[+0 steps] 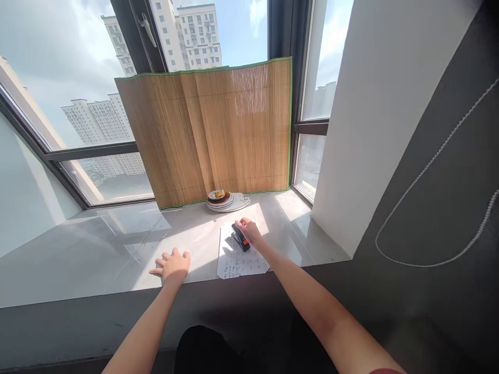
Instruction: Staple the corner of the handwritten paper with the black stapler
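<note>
Right hand [249, 231] sits just below the middle of the frame, fingers curled loosely over a black stapler with a red-orange patch [240, 237]. It's resting on the far end of it, more of a light touch from above than a full grip as far as I can see. The stapler lies on the upper part of a white sheet of paper covered in small handwriting [238, 259], which lies flat on the grey glossy window ledge [97, 259], its near edge right at the ledge's front lip.

Left hand [172, 265] is further left, well apart from the paper, palm down and fingers spread flat on the ledge, holding nothing.

Just above the paper, near the centre, there's a stack of round plates with something brown and yellow on top [225, 200]. Behind it a tan bamboo mat with green edging [210, 130] stands propped against the window. Pale high-rise buildings [101, 124] show through the glass in the upper left.
</note>
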Tool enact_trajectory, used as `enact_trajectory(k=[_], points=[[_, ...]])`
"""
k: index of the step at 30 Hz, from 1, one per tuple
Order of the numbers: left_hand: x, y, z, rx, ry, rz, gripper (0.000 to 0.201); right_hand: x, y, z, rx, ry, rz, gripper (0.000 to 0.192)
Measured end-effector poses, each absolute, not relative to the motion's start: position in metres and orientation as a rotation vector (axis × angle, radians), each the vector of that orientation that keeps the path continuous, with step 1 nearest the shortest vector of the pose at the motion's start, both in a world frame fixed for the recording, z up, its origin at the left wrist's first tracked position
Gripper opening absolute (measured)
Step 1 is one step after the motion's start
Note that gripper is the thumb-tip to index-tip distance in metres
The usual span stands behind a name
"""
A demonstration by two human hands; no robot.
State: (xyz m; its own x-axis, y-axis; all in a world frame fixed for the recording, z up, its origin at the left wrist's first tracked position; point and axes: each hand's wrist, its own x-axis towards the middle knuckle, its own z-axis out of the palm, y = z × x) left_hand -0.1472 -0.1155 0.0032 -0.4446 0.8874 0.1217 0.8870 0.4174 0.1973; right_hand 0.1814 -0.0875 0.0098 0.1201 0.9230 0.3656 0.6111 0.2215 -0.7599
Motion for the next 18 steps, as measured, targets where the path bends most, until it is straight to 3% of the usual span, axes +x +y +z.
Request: enact_trajectory(k=[4, 8, 11, 15, 18], points=[[-0.148, -0.116, 0.001, 1.656, 2.647, 0.392, 0.057, 0.187, -0.124, -0.012, -1.622, -1.726, 0.377, 0.043], [-0.149, -0.113, -0.005, 1.650, 2.659, 0.426, 0.056, 0.192, -0.135, -0.023, -1.652, -1.777, 0.366, 0.019], [-0.152, -0.113, -0.010, 1.671, 2.660, 0.459, 0.056, 0.189, -0.136, -0.026, -1.616, -1.746, 0.281, 0.012], [-0.154, -0.118, -0.009, 1.790, 2.631, 0.575, 0.047, 0.184, -0.131, -0.037, -1.540, -1.664, 0.195, 0.032], [-0.134, -0.124, -0.002, 2.231, 2.209, 0.812, 0.040, 0.186, -0.122, -0.047, -1.441, -1.643, 0.210, 0.048]])
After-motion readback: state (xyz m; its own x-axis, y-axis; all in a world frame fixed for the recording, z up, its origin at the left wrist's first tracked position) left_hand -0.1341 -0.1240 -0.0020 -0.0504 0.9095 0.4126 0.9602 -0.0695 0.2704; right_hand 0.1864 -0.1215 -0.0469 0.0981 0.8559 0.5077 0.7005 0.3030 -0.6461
